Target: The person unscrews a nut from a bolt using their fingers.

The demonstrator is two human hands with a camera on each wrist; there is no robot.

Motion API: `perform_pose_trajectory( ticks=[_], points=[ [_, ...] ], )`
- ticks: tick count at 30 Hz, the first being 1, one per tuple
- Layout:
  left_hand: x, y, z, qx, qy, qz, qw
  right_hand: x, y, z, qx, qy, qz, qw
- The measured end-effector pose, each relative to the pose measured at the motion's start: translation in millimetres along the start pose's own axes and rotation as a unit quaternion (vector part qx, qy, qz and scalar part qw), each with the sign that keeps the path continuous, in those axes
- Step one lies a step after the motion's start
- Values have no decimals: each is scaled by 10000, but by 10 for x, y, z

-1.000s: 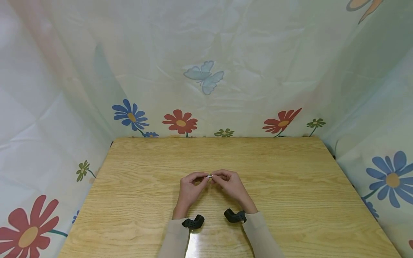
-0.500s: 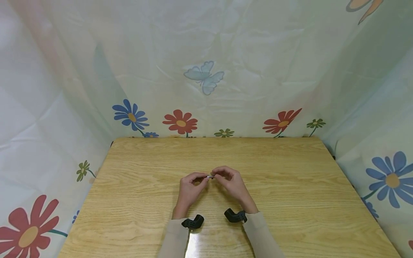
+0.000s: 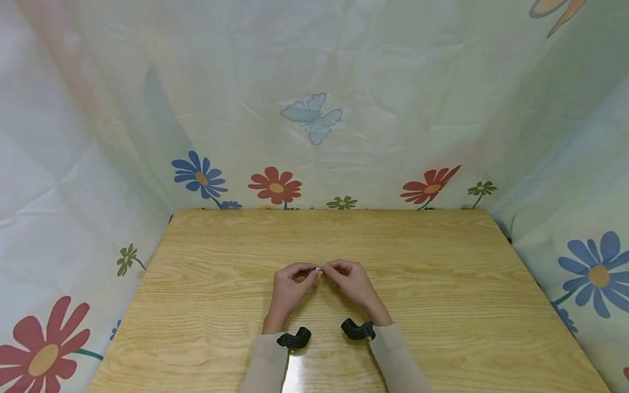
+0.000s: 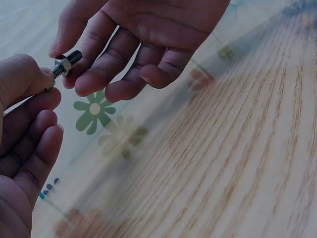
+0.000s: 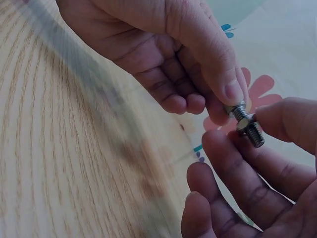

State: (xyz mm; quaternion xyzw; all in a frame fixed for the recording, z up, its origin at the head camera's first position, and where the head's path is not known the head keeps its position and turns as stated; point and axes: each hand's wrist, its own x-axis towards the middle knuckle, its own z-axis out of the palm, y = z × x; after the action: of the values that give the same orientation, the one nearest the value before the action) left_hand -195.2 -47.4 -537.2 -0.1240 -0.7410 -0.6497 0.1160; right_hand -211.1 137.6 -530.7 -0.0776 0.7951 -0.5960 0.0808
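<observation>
Left hand [image 3: 289,288] and right hand [image 3: 355,283] meet above the middle of the wooden table. Between thumb and forefinger, the left hand pinches the head end of a small metal bolt [image 5: 255,135], its head mostly covered by those fingertips. A hex nut [image 4: 64,64] sits partway along the thread, with the bolt's threaded tip sticking out past it. In the right wrist view, the right thumb touches the nut's side and the right forefinger lies against it from below, pinching it. The right hand's other fingers are spread loosely beneath.
The wooden table [image 3: 442,284] spreads out on all sides of the hands. Behind it and at both sides hangs a pale cloth [image 3: 383,109] printed with flowers and a butterfly. Black wrist cameras [image 3: 295,338] sit over the beige sleeves.
Half a second ago the right fingers were opened and lifted off the bolt; now they are back together at the nut, much as one second ago. The left hand has stayed in place.
</observation>
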Motion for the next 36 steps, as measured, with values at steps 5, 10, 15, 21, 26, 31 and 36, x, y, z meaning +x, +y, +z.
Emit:
perform_pose_trajectory(
  ticks=[5, 10, 15, 21, 26, 31, 36],
  points=[
    [1, 20, 7, -49, -37, -66, 10000, -3, 7, -16, 84, -110, 19, 9999],
    [-1, 26, 2, -24, -1, -123, 9999, 9, 19, -26, 1, -96, -181, 9998],
    [4, 25, -2, 39, 45, -141, 9999, 5, 1, -36, 49, -46, -437, 9990],
    [8, 24, -5, 29, 66, -131, 9999, -12, -23, -49, 287, 6, -711, 9971],
    [7, 44, -1, 131, 140, -87, 9998, -9, -11, -56, 483, 154, -822, 9953],
    [6, 59, 0, 90, 181, -118, 9997, 10, 12, -42, 395, 238, -502, 9977],
    [5, 50, -5, 19, 145, -53, 9999, 16, 17, -3, 129, 128, 0, 9998]
  ],
)
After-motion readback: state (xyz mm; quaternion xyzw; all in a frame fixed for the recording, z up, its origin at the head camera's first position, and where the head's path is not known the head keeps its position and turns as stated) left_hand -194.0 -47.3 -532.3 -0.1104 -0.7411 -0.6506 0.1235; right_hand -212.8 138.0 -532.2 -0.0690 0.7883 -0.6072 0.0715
